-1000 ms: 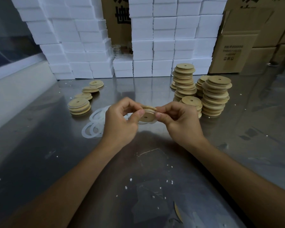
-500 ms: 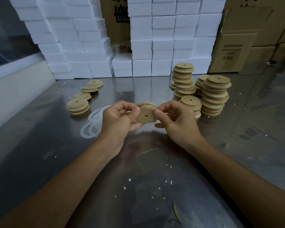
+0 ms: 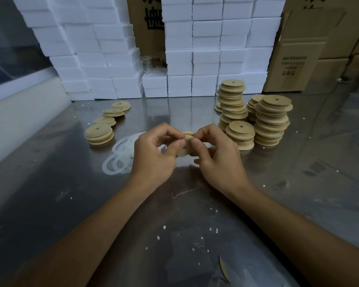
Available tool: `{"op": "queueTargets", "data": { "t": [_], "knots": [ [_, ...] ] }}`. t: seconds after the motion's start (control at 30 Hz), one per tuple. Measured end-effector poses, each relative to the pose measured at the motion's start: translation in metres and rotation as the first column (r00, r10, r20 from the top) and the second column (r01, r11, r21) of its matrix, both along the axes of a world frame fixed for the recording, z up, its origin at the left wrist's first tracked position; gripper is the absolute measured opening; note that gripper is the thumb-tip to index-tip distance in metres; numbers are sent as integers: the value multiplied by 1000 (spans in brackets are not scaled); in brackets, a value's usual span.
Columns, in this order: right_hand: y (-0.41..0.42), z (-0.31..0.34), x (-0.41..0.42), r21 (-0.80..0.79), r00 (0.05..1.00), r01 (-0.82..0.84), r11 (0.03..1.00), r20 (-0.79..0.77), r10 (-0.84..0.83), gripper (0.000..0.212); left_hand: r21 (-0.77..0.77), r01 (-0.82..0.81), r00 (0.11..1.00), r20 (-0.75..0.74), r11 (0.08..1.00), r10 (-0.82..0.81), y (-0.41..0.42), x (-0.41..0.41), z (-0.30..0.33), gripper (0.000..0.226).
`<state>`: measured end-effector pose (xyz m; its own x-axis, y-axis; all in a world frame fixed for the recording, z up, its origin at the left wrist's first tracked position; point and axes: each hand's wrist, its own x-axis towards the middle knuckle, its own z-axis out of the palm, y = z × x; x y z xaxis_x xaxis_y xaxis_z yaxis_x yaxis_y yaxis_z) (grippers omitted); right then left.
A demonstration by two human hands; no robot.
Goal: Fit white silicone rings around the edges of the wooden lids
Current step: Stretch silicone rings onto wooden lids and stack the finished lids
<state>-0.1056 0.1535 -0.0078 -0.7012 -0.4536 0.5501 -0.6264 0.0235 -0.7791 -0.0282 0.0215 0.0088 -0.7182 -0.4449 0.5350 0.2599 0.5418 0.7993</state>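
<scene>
Steel worktop (image 3: 50, 204) lies under our arms. Above it our left hand (image 3: 153, 156) and right hand (image 3: 218, 158) pinch one wooden lid (image 3: 183, 151) between thumbs and fingertips; it stands on edge between both grips. White silicone rings (image 3: 118, 160) lie just left. Farther, lid stacks (image 3: 272, 121) stand right.

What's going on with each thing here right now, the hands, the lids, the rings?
left hand: fingers curled, pinching the held lid.
right hand: fingers curled, pinching the same lid.
held lid: off the table, between both hands, mostly hidden.
loose rings: lying flat, overlapping, on the table.
left lids: low stacks, white bands at their edges.
right lids: tall uneven stacks, standing.
foam blocks: stacked at the back.
</scene>
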Motion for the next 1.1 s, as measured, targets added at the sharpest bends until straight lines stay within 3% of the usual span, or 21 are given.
{"op": "queueTargets", "data": {
  "t": [0.17, 0.33, 0.5, 0.73, 1.1],
  "knots": [
    [3, 5, -5, -46, 997, -17, 999, 71, 20, 22, 130, 21, 1000, 10, 991, -23, -2, -1, 1, 22],
    [8, 8, -13, -40, 983, -82, 996, 158, 88, 15, 243, 48, 998, 31, 969, -57, -2, -1, 0, 26],
    [10, 6, -12, -7, 977, -133, 991, 168, 132, 5, 299, 49, 998, 32, 953, -61, -3, -1, -1, 21],
    [10, 4, -14, 22, 979, -119, 993, 169, 113, 8, 345, 65, 996, 36, 936, -83, -1, -1, 1, 17],
    [8, 3, -13, -104, 961, -95, 990, 251, 118, 9, 395, 99, 991, 45, 913, -127, -6, 1, 3, 16]
  ]
}}
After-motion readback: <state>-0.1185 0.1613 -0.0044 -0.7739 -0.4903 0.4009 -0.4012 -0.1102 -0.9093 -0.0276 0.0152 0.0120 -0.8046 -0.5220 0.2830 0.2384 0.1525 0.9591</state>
